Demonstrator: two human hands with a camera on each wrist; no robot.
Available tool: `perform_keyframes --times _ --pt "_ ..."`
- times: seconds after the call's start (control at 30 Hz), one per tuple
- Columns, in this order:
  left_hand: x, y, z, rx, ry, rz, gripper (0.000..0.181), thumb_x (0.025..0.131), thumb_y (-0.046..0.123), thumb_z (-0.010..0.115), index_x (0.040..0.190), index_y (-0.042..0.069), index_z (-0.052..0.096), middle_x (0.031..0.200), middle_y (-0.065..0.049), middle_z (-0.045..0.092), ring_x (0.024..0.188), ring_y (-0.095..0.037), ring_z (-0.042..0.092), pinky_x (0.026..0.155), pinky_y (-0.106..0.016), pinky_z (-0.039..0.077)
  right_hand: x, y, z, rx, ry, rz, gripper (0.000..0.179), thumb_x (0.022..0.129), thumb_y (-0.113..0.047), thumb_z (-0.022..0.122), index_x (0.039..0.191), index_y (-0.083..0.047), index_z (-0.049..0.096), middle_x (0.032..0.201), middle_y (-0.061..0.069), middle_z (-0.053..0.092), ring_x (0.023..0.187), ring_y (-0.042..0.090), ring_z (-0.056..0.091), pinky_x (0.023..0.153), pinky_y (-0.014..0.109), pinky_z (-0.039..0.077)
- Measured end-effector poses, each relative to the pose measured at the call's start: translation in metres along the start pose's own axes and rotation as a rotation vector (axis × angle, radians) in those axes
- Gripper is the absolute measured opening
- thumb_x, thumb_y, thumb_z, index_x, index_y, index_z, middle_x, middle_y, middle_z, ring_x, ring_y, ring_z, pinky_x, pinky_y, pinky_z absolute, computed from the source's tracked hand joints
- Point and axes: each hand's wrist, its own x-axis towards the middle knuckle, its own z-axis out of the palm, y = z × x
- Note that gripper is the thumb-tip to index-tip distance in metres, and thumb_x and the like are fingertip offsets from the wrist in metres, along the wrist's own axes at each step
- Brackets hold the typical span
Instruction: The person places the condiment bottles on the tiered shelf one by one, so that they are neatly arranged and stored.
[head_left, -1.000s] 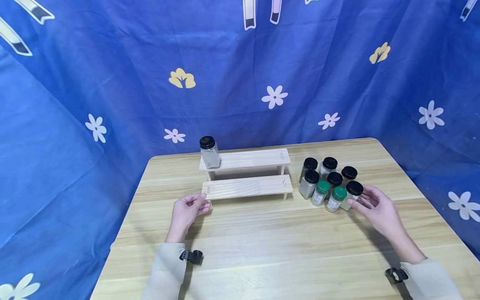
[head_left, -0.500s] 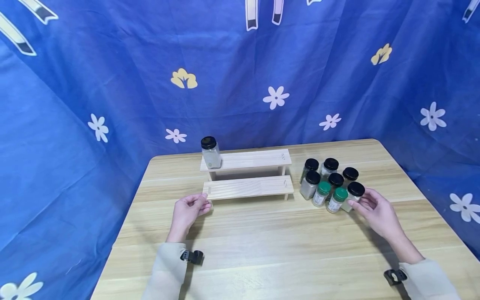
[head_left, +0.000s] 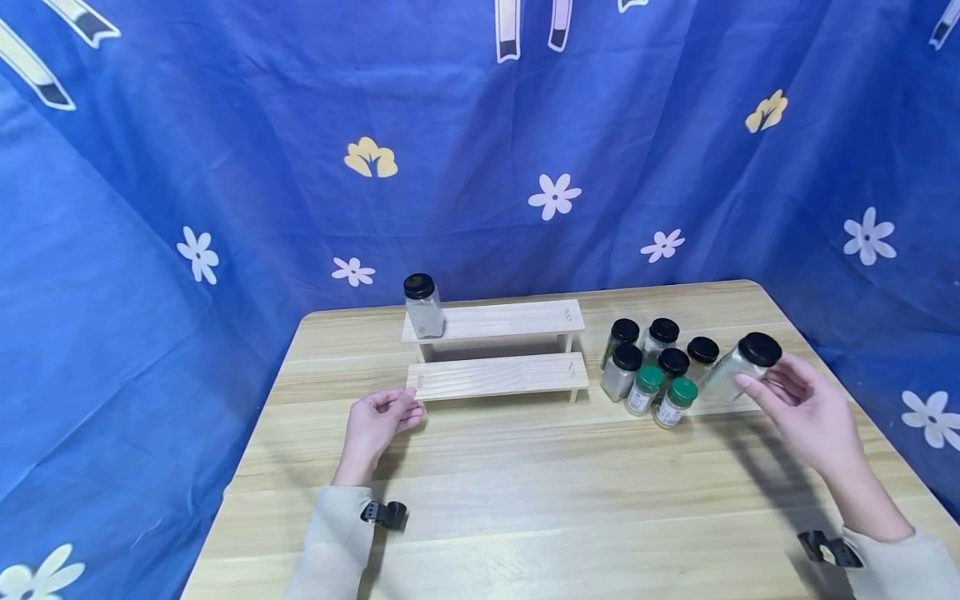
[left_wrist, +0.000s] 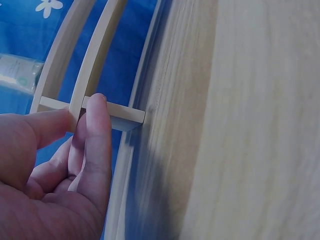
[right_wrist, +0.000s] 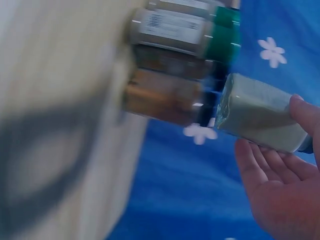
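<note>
My right hand (head_left: 813,412) grips a square clear spice jar (right_wrist: 262,112) with a black lid and pale contents. It is raised off the table and tilted, just right of the other jars. With thumb and fingers, my left hand (head_left: 378,421) pinches the front left end of the lower board of a two-step wooden rack (head_left: 498,377); the left wrist view shows the thumb and index finger (left_wrist: 97,145) on either side of the board's edge. On the upper step's left end stands another black-lidded spice jar (head_left: 424,308).
Several spice jars cluster right of the rack, some with black lids (head_left: 627,357), two with green lids (head_left: 682,392). They stand close together on the wooden table (head_left: 525,500). A blue patterned cloth (head_left: 450,125) hangs behind and along the sides.
The right hand has lifted its jar from the front right of the cluster, up and to the right, tilting it. The left hand stays on the rack.
</note>
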Motion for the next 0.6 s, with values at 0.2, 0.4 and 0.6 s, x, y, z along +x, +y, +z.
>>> perform_keyframes --times 0.2,0.4,0.6 --pt "-0.001 0.0 -0.001 -0.007 -0.007 -0.003 0.039 0.103 0.018 0.07 0.128 -0.011 0.064 0.096 -0.013 0.081 0.077 -0.011 0.079 0.08 -0.025 0.07 0.015 -0.027 -0.001 -0.042 0.021 -0.047 0.037 0.089 -0.001 0.083 0.123 -0.009 0.073 0.101 -0.035 0.069 0.094 -0.019 0.067 0.082 -0.002 0.056" --pt "-0.002 0.001 -0.002 -0.003 -0.01 -0.013 0.041 0.103 0.019 0.07 0.13 -0.01 0.063 0.099 -0.014 0.08 0.077 -0.011 0.078 0.08 -0.025 0.07 0.035 -0.052 0.021 0.018 -0.02 -0.085 0.041 0.089 0.0 0.082 0.129 -0.004 0.071 0.103 -0.031 0.072 0.096 -0.014 0.07 0.086 0.001 0.058" --pt "-0.003 0.002 -0.001 0.002 -0.008 -0.002 0.038 0.104 0.017 0.069 0.128 -0.011 0.063 0.097 -0.014 0.08 0.076 -0.011 0.078 0.08 -0.026 0.071 0.054 -0.081 0.056 0.135 -0.102 -0.159 0.045 0.091 0.002 0.08 0.134 -0.002 0.068 0.108 -0.026 0.074 0.101 -0.008 0.072 0.089 0.007 0.061"
